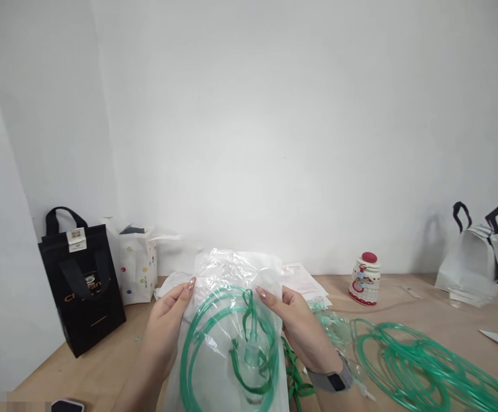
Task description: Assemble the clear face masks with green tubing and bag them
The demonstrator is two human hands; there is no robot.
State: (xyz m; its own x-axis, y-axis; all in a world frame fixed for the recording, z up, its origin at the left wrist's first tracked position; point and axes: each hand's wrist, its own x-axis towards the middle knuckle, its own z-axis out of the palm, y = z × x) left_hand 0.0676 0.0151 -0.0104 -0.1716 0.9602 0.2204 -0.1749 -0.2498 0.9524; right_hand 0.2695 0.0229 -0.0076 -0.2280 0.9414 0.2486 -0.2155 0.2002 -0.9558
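Note:
A clear plastic bag [227,264] with a white backing is held up at the lower middle. My left hand [167,315] pinches its left edge, thumb in front. On the right side, my right hand [295,320] grips the bag, its thumb pressed on the front and its fingers behind. Through the film I see coiled green tubing [188,349], a green strap [249,391] and a pale green connector [252,356], which look like an oxygen mask set. The bag's bottom runs out of view. A grey watch band circles my right wrist.
Loose green tubing [420,360] lies coiled on the table at right, beside clear mask parts [337,329] and green straps [295,380]. White papers [306,283] lie behind the bag. A jar [364,280], a black bag [88,292] and white bags stand near the wall.

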